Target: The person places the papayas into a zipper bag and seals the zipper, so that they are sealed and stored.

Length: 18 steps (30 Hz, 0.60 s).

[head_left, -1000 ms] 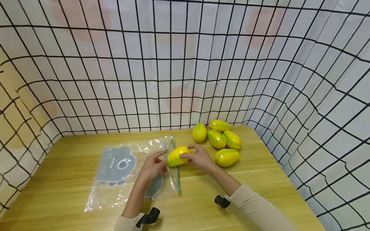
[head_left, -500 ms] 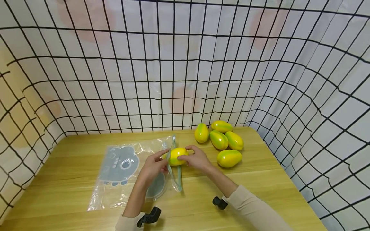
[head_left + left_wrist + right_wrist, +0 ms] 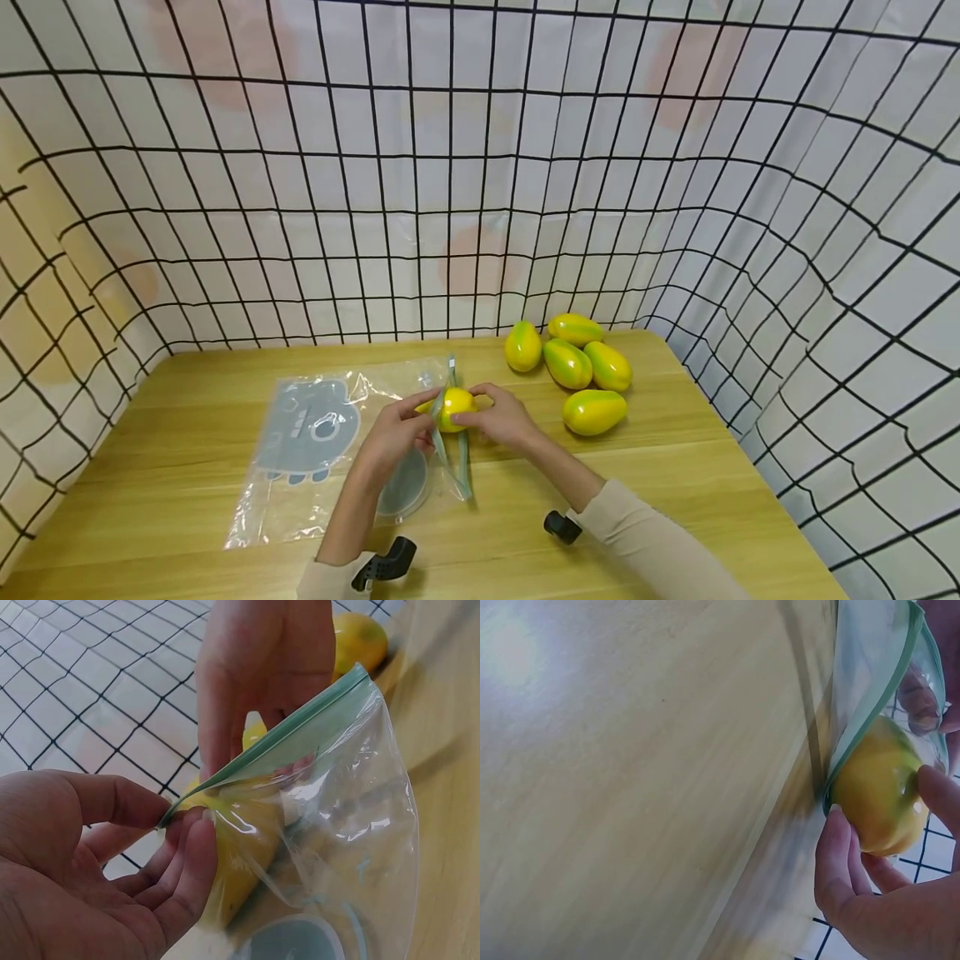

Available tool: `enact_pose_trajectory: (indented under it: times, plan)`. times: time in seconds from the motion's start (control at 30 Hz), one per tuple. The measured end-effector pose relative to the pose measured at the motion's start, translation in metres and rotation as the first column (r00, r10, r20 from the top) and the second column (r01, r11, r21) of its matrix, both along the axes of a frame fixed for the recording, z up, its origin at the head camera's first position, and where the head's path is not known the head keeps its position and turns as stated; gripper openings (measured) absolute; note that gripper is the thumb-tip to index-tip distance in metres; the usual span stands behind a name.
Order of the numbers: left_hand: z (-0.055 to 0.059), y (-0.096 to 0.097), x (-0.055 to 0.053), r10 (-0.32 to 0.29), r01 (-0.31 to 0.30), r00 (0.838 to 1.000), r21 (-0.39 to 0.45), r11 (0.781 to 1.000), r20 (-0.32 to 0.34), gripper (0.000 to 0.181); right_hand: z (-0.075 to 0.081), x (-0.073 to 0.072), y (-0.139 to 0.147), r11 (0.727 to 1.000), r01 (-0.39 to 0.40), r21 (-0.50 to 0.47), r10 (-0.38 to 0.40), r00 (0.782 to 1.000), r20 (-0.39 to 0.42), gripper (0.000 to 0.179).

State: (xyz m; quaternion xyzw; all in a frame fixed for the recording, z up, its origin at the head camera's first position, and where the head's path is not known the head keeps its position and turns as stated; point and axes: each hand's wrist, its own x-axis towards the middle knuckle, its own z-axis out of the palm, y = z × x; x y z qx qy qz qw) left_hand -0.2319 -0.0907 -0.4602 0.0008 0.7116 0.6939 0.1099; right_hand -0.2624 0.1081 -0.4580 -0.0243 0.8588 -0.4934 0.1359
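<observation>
A yellow-green papaya (image 3: 456,408) sits partway in the mouth of a clear zip bag (image 3: 352,383) with a blue-grey cartoon print. My right hand (image 3: 506,418) grips the papaya's outer end with thumb and fingers. At the bag's opening, my left hand (image 3: 395,435) pinches the green zip edge (image 3: 289,735) between thumb and fingers. The papaya's inner part (image 3: 244,862) shows through the plastic in the left wrist view. From the right wrist, its rounded end (image 3: 881,791) is seen poking out between the two zip strips.
Several more papayas (image 3: 567,363) lie grouped at the back right of the wooden table (image 3: 637,467), one (image 3: 595,412) nearest my right forearm. A white cloth with a black grid (image 3: 480,183) rises behind and along the sides.
My right hand has moved left, pushing the papaya deeper into the bag's mouth, so less of it shows outside. My left hand keeps its pinch on the bag's edge.
</observation>
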Motion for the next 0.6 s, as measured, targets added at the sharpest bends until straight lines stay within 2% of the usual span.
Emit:
enact_pose_trajectory:
  times: [0.37,0.6]
  plan:
    - [-0.0025,-0.0027,-0.0005,0.011,-0.011,1.000,0.013,1.000,0.015,0.054,0.0011,-0.0003,-0.0034,0.999,-0.001,-0.033,0.002,1.000,0.025,0.065]
    - [-0.0032,-0.0028,-0.0009,0.023,-0.024,0.999,0.027,0.999,0.029,0.055,-0.0012,-0.0015,-0.0024,0.999,-0.028,-0.046,0.030,0.999,0.038,0.065]
